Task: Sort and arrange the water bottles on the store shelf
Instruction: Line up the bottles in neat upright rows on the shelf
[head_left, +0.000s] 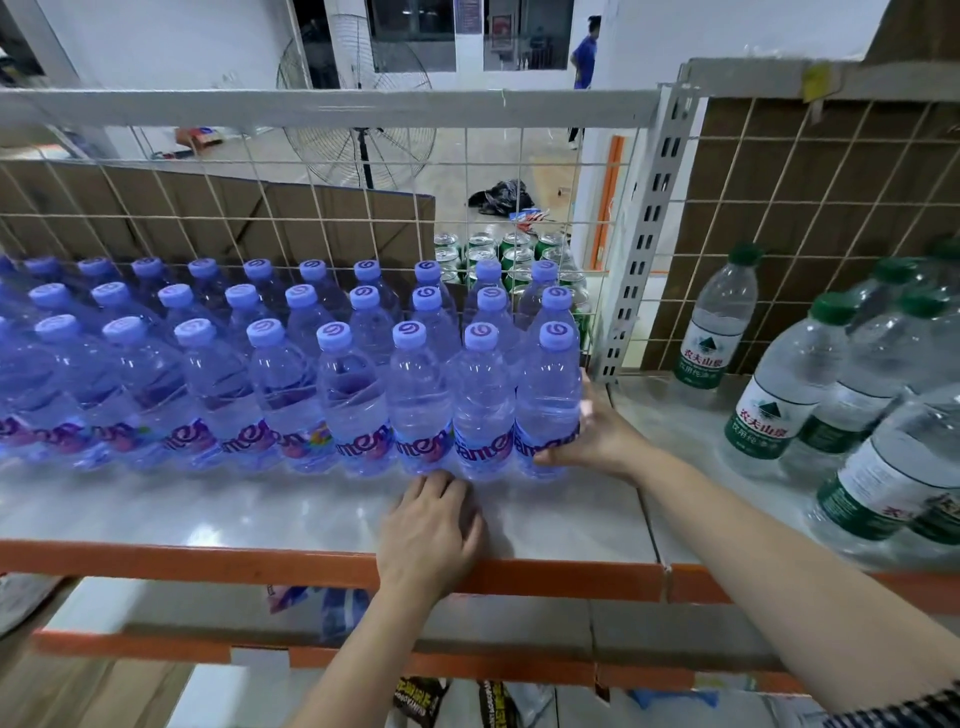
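Note:
Several purple-capped water bottles (291, 384) stand in three rows on the grey shelf (208, 509). My right hand (597, 431) wraps around the lower side of the rightmost front bottle (549, 405). My left hand (428, 525) lies flat on the shelf, palm down, fingertips touching the bases of the front bottles. On the adjoining shelf at the right stand several green-capped water bottles (779, 384) with green and white labels, some leaning.
An orange beam (182, 558) edges the shelf front. A wire mesh back panel (363, 218) and a perforated grey upright (644, 234) bound the shelf. Green cans (498, 254) sit behind the mesh. A floor fan (358, 119) and a person (584, 57) are far behind.

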